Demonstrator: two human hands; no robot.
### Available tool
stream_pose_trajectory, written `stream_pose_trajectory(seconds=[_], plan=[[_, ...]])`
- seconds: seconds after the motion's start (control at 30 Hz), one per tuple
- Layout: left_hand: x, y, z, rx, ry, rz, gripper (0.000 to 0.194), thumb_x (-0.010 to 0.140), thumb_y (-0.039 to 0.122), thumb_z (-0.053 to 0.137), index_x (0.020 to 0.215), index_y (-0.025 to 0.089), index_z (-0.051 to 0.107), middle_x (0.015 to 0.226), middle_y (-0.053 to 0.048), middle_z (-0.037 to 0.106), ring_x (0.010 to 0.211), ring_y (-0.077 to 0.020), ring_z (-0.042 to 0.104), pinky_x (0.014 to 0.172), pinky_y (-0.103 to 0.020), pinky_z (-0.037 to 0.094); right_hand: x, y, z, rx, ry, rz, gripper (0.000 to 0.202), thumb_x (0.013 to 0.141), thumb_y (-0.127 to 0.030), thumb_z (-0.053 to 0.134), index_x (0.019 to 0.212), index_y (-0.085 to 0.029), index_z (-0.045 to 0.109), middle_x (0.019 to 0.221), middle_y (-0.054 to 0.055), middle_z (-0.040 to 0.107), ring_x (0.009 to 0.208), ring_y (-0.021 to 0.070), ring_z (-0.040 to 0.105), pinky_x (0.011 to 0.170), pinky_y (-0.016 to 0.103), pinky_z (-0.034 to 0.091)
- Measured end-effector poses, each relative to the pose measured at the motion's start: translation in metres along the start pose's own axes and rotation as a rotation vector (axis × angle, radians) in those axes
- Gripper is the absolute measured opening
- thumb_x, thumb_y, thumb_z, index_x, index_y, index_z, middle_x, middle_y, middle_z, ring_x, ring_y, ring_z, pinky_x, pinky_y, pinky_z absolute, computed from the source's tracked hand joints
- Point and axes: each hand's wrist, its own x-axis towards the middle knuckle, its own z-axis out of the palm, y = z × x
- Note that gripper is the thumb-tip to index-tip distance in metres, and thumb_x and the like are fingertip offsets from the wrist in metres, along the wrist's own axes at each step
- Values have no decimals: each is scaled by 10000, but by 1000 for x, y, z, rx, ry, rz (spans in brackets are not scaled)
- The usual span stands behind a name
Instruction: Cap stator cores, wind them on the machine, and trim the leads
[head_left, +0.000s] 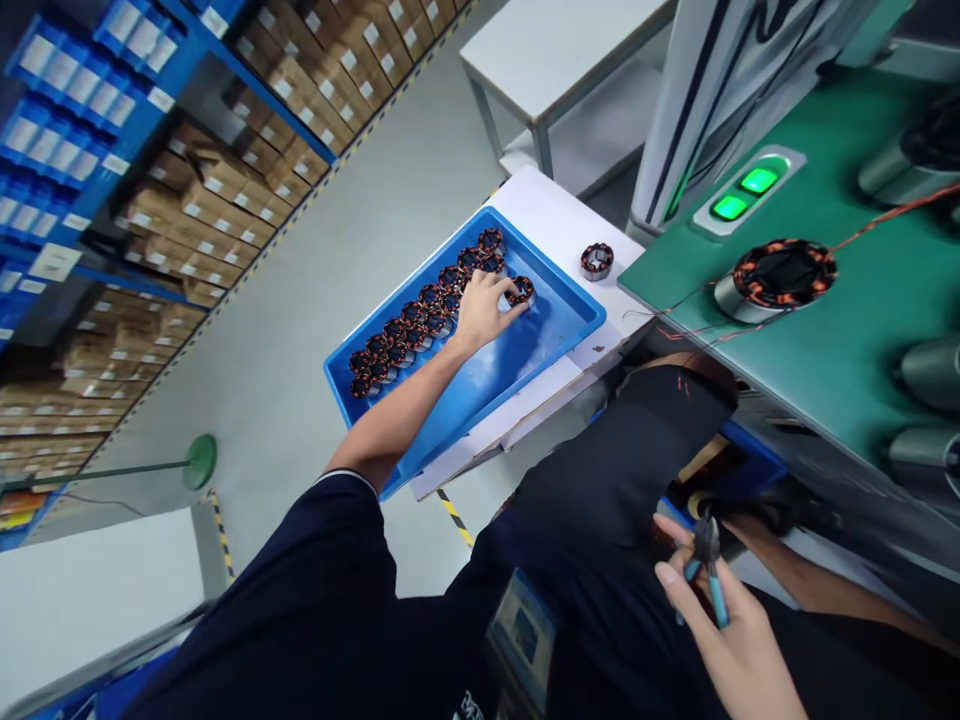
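My left hand (484, 312) reaches over the blue tray (577, 325), its fingers closed round a motor stator (523, 290) with black insulation and copper windings. Beside that stator, similar wound stators (412, 313) stand in close rows along the tray's far side. Low at the right, over my lap, my right hand (727, 635) grips side cutters (706, 565) with light blue handles; the jaws point up. One more stator (597, 261) sits on the white tabletop outside the tray. On the green machine top lies a wound stator (784, 280) with loose copper wires.
The green machine top (840, 370) on the right carries two lit green buttons (744, 194) and several metal cylinders (934, 370). A white table (555, 50) stands at the back. Blue shelving (247, 70) with cardboard boxes lines the left. A green-based stand (200, 462) is on the floor.
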Motion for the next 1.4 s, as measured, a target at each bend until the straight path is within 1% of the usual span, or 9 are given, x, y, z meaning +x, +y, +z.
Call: stream_pose_trajectory(seconds=[0.1, 0.3, 0.47, 0.57, 0.7, 0.8, 0.9, 1.13, 1.4], plan=[[20, -2, 8, 7, -13, 5, 634, 1109, 807, 707, 1111, 176, 774, 1364, -157, 794, 1355, -311, 609, 1309, -612, 534, -5, -3, 7, 29, 20, 58, 853, 896, -809, 855, 1543, -254, 825, 980, 15, 770, 942, 214, 811, 914, 243, 686], [37, -16, 11, 44, 30, -32, 325, 1136, 463, 796, 1275, 170, 801, 1577, -204, 701, 1548, -391, 547, 1365, -634, 482, -3, -3, 14, 59, -15, 107, 870, 910, -819, 845, 1599, -293, 779, 990, 16, 763, 994, 253, 814, 984, 312, 699], [29, 1, -8, -3, 115, -33, 734, 1068, 657, 815, 1561, 132, 671, 1645, -267, 612, 1546, -413, 508, 1385, -645, 436, 1, 7, 25, 204, 35, 78, 713, 936, -705, 885, 1527, -331, 746, 1168, 40, 803, 1134, 261, 794, 1098, 348, 663], [12, 46, -26, -112, 251, 85, 800, 1068, 765, 741, 1591, 174, 609, 1631, -246, 627, 1517, -402, 534, 1376, -644, 429, 4, 6, 32, 317, 47, 46, 558, 968, -603, 821, 1442, -310, 787, 1213, 78, 815, 1131, 270, 784, 1024, 370, 673], [-11, 146, -38, -342, 374, 547, 783, 1039, 832, 749, 1531, 229, 665, 1327, -127, 787, 1198, -327, 704, 1107, -523, 596, 5, -9, 39, 327, 42, 2, 548, 945, -433, 717, 1459, -283, 829, 1177, 89, 831, 1019, 256, 776, 985, 403, 679], [-11, 220, -31, -244, 269, 508, 909, 969, 833, 855, 1562, 165, 688, 1368, -163, 807, 1284, -395, 730, 1088, -538, 612, -3, -21, 44, 307, 8, -37, 569, 976, -336, 645, 1512, -270, 825, 1148, 86, 850, 980, 234, 781, 958, 383, 676], [-2, 258, -23, -145, 164, 369, 696, 942, 614, 983, 1421, 160, 763, 1409, -197, 809, 1402, -476, 720, 1173, -605, 589, -14, -24, 44, 286, 31, -104, 550, 1065, -315, 591, 1573, -299, 800, 1071, 62, 853, 887, 212, 785, 878, 363, 677], [-80, 238, -41, -568, 64, 633, 490, 998, 452, 921, 1404, 252, 733, 1270, -51, 827, 1090, -247, 806, 972, -400, 673, -25, -22, 11, 328, 406, -398, 145, 1028, -500, 813, 1121, -404, 871, 632, -31, 656, 494, 231, 605, 482, 376, 521], [-167, 252, -28, -783, -189, 841, 621, 962, 389, 990, 1523, 285, 742, 1280, -94, 823, 1084, -259, 760, 837, -395, 700, -41, -94, -31, 248, 719, -516, 241, 981, -435, 977, 1189, -319, 933, 868, 0, 781, 712, 173, 667, 741, 361, 640]])
